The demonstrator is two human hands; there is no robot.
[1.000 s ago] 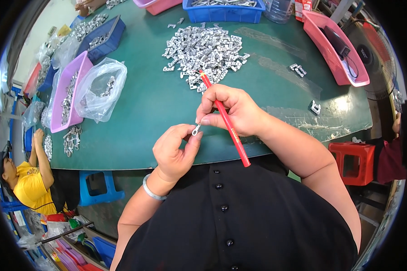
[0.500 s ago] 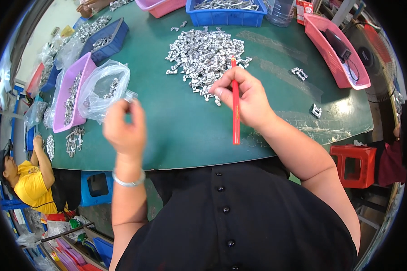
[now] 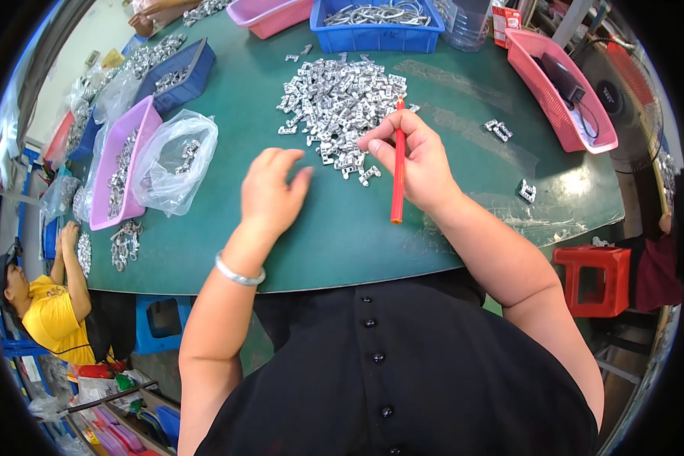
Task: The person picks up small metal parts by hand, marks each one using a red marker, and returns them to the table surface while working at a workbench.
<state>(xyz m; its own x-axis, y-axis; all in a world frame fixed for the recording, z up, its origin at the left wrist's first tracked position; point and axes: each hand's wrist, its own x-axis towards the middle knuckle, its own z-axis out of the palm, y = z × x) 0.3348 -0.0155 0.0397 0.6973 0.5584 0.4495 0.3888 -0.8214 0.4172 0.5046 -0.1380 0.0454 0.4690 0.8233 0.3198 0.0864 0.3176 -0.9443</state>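
Fingers of right hand [image 3: 424, 163] are gripping red pencil [image 3: 397, 190] beside metal-part pile [image 3: 338, 102]; left hand [image 3: 272, 194] is hovering nearby, fingers loosely spread.

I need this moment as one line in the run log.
left hand: open, over green tabletop | right hand: holding red pencil, at edge of metal-part pile

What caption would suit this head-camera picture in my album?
Right hand holding a red stick at piled silvery parts, left hand open over a green table.
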